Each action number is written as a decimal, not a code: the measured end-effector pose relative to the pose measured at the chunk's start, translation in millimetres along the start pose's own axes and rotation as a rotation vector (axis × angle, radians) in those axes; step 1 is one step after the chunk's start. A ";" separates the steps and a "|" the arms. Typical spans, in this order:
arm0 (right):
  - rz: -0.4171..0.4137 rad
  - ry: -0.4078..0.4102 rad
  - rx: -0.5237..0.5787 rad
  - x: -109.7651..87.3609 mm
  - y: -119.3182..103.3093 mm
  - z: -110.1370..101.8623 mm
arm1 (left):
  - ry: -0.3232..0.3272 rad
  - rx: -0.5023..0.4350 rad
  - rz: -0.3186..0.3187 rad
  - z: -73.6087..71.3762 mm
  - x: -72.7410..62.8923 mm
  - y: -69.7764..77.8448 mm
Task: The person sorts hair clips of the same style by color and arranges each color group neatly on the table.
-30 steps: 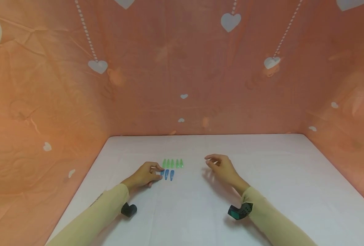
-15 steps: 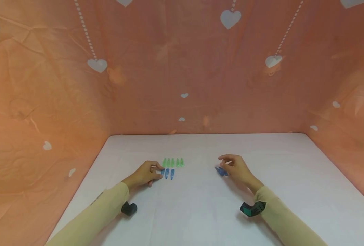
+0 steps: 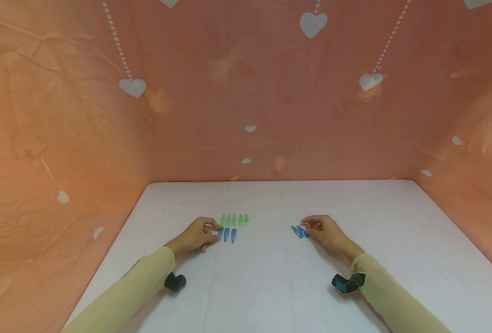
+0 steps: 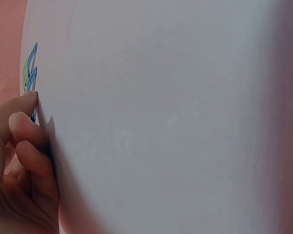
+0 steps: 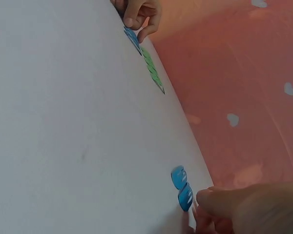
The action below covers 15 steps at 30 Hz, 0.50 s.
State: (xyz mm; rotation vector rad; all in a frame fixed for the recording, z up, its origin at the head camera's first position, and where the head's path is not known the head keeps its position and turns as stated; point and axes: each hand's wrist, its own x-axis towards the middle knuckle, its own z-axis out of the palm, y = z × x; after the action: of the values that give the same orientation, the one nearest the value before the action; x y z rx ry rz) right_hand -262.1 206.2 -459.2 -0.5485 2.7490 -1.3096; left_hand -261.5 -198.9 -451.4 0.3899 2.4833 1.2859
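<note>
Three blue snap hair clips (image 3: 233, 236) lie in a short row on the white table. My left hand (image 3: 195, 234) holds the leftmost blue clip (image 3: 220, 232) between thumb and index finger, partly covering it. Behind them is a row of several green hair clips (image 3: 234, 219). To the right, two more blue hair clips (image 5: 178, 177) lie slanted, side by side. My right hand (image 3: 326, 232) is low at this pair, fingertips right at the nearer clip (image 5: 185, 197); I cannot tell whether they pinch it.
The white table (image 3: 262, 286) ends at an orange backdrop (image 3: 229, 92) with pale hearts, which closes in the back and both sides. Dark devices (image 3: 349, 282) sit on both wrists over the sleeves.
My right hand has moved right and then down to the two slanted blue clips, which were hidden behind it at first. The left hand stays at its clip.
</note>
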 end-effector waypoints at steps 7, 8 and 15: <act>-0.032 -0.029 -0.104 2.7 -3.7 2.0 | -0.005 -0.007 0.003 0.4 0.8 -0.7; -0.030 -0.035 -0.119 2.9 -4.4 2.4 | -0.005 -0.007 0.002 0.4 0.7 -0.9; -0.052 -0.052 -0.152 3.8 -5.5 3.0 | -0.004 -0.016 0.006 0.3 0.7 -1.7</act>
State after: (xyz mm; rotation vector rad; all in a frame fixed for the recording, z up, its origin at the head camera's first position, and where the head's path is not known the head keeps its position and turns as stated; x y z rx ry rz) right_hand -263.5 199.5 -456.6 -0.6579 2.8250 -1.0850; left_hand -262.2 -199.4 -453.0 0.3963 2.4685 1.3055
